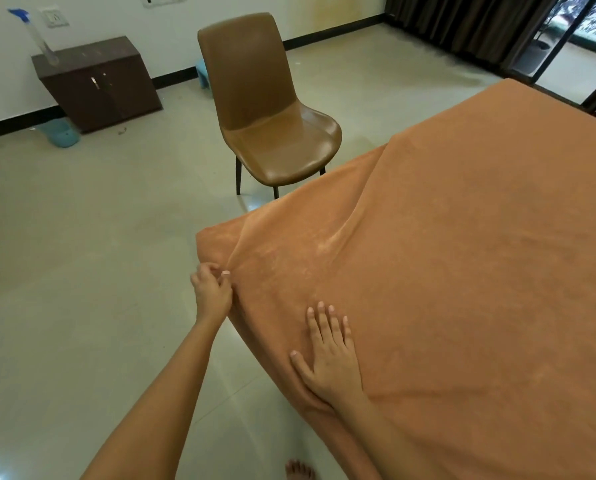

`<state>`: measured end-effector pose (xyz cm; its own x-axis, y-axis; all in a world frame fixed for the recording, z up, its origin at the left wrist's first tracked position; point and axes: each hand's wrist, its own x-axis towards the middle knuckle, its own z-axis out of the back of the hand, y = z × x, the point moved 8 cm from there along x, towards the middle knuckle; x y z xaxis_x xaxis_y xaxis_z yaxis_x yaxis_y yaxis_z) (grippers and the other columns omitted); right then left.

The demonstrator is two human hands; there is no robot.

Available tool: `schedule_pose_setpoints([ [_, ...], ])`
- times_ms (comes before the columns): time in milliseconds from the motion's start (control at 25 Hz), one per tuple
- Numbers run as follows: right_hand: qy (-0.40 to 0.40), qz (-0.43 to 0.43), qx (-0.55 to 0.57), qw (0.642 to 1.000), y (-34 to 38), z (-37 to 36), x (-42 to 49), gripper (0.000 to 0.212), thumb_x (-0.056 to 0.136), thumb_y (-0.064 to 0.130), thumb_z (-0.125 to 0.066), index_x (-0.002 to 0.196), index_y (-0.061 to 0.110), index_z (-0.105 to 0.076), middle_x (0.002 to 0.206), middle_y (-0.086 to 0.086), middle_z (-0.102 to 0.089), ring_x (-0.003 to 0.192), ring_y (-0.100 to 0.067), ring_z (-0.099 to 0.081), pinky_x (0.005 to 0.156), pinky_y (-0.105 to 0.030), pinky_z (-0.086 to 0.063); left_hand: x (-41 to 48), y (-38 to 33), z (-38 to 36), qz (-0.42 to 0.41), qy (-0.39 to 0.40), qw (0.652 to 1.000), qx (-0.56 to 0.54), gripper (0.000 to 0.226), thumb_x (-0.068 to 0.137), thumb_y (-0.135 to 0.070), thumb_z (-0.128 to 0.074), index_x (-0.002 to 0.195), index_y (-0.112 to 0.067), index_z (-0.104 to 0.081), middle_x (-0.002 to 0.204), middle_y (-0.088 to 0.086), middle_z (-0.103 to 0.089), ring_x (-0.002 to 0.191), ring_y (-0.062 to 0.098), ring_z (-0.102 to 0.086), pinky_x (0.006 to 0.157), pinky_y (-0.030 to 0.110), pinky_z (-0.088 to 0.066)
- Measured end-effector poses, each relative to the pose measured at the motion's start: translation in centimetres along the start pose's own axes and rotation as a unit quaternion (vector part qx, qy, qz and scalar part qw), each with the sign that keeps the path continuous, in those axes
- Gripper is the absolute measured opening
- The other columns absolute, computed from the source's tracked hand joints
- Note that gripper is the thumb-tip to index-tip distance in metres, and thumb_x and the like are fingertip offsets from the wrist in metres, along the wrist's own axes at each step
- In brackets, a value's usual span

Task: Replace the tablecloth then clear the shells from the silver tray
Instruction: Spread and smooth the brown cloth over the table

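Note:
An orange-brown tablecloth [445, 254] covers the whole table top and hangs over its left edge, with a long crease running from the near left corner toward the far side. My left hand [210, 289] pinches the cloth at that hanging corner. My right hand [329, 355] lies flat on the cloth near the table's front left edge, fingers spread and pointing away from me. No silver tray or shells are in view.
A brown chair [265, 109] stands on the tiled floor just beyond the table's left side. A dark low cabinet [95, 84] sits against the far wall with a blue object [59, 133] beside it. Dark curtains [463, 22] hang at the back right. My bare foot [300, 471] shows at the bottom.

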<state>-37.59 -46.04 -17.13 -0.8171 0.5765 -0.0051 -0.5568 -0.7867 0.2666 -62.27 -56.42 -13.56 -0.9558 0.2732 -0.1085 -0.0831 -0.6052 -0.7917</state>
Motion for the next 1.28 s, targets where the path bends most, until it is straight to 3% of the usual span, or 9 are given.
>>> schedule_pose_setpoints([
  [240,0.012,0.001,0.001,1.0,0.2,0.1,0.2,0.085,0.086,0.064,-0.038,0.152,0.016,-0.014,0.16,-0.003,-0.008,0.148,-0.02,-0.003,0.116,-0.048,-0.01,2.5,2.1,-1.4,0.132,0.034,0.99,-0.023,0.065,0.089,-0.028,-0.061,0.141,-0.003,-0.031,0.137,0.017,-0.047,0.122,0.034,-0.049,0.1,0.043,-0.042],
  [480,0.03,-0.006,0.005,1.0,-0.1,0.1,0.3,0.085,0.085,0.064,-0.041,0.152,0.018,-0.015,0.16,-0.001,-0.01,0.148,-0.017,-0.002,0.116,-0.047,-0.009,4.0,5.3,-2.2,0.315,0.106,0.93,-0.158,0.057,0.076,-0.032,-0.078,0.12,-0.002,-0.061,0.097,0.01,-0.064,0.061,0.02,-0.048,0.055,0.028,-0.04],
  [640,0.035,-0.019,0.005,0.999,-0.2,0.3,0.5,0.083,0.085,0.064,-0.041,0.152,0.023,-0.014,0.16,0.003,-0.008,0.148,-0.014,-0.001,0.117,-0.044,-0.006,6.9,4.7,-0.8,0.228,0.109,0.958,-0.134,0.037,0.072,-0.016,-0.079,0.105,-0.005,-0.064,0.102,0.007,-0.063,0.095,0.025,-0.059,0.081,0.034,-0.048],
  [760,0.04,-0.027,-0.005,0.999,-0.3,0.4,0.7,0.081,0.086,0.064,-0.04,0.152,0.025,-0.015,0.16,0.003,-0.01,0.147,-0.014,-0.002,0.117,-0.043,-0.008,8.0,3.0,0.9,0.156,0.082,0.969,-0.172,0.022,0.068,-0.008,-0.077,0.083,-0.015,-0.062,0.091,0.007,-0.065,0.091,0.029,-0.063,0.074,0.035,-0.053],
  [880,0.046,-0.035,-0.009,0.998,-0.2,0.3,0.7,0.082,0.084,0.063,-0.043,0.152,0.026,-0.014,0.16,0.004,-0.01,0.147,-0.013,-0.004,0.118,-0.043,-0.008,8.5,3.2,2.2,0.182,0.094,0.931,-0.301,0.03,0.07,-0.013,-0.079,0.088,-0.011,-0.056,0.095,0.005,-0.062,0.084,0.021,-0.059,0.067,0.028,-0.049],
  [960,0.042,-0.04,-0.013,0.998,-0.1,0.4,0.6,0.084,0.083,0.062,-0.046,0.152,0.026,-0.016,0.16,0.004,-0.011,0.147,-0.014,-0.007,0.118,-0.042,-0.008,8.6,3.1,2.1,0.231,0.217,0.883,-0.347,0.037,0.076,-0.024,-0.077,0.105,-0.008,-0.06,0.106,0.005,-0.066,0.094,0.018,-0.063,0.076,0.029,-0.051],
  [1040,0.033,-0.045,-0.014,0.998,0.1,0.4,0.7,0.084,0.082,0.061,-0.047,0.152,0.025,-0.019,0.159,0.003,-0.014,0.147,-0.015,-0.009,0.117,-0.041,-0.01,9.4,3.7,3.1,0.227,0.34,0.874,-0.262,0.058,0.073,-0.041,-0.075,0.121,-0.014,-0.059,0.117,0.002,-0.065,0.109,0.019,-0.06,0.082,0.033,-0.051],
  [1120,0.031,-0.051,-0.018,0.998,-0.2,0.5,0.7,0.082,0.082,0.061,-0.046,0.151,0.025,-0.021,0.159,0.004,-0.017,0.147,-0.014,-0.01,0.117,-0.042,-0.012,10.6,4.7,4.8,0.193,0.352,0.904,-0.148,0.056,0.072,-0.049,-0.072,0.118,-0.019,-0.062,0.119,0.001,-0.063,0.11,0.02,-0.057,0.083,0.035,-0.05],
  [1280,0.009,-0.079,-0.01,0.997,0.4,0.6,1.0,0.076,0.083,0.063,-0.042,0.148,0.026,-0.03,0.157,0.005,-0.022,0.146,-0.014,-0.016,0.118,-0.043,-0.013,14.5,8.8,10.9,0.17,0.111,0.966,0.157,0.057,0.078,-0.049,-0.067,0.121,-0.014,-0.055,0.126,0.016,-0.054,0.114,0.034,-0.046,0.092,0.043,-0.044],
])
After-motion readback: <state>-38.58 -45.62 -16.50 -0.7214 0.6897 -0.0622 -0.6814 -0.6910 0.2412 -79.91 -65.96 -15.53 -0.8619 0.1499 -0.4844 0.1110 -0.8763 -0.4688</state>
